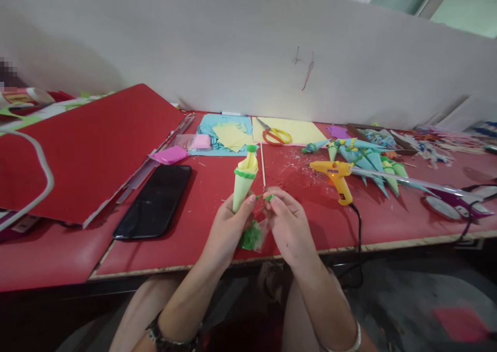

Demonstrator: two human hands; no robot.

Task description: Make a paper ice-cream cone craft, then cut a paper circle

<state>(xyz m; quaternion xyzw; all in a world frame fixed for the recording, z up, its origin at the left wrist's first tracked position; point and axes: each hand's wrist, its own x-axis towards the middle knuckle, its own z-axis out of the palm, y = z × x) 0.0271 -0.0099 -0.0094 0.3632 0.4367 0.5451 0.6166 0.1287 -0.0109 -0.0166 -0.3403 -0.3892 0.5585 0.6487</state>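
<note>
Work above the green packet [250, 235] on the tabletop [205, 191]. Gripping the cone [242, 190] near-upright in the left hand [227, 222], pinching a green bit [268, 197] in the right hand [289, 225], shape gently, sparing the cone; avoid the glue gun [333, 171] beyond.

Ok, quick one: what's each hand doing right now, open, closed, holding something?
Left hand: closed, holding the pale green paper cone.
Right hand: closed, pinching a small green piece.
</note>
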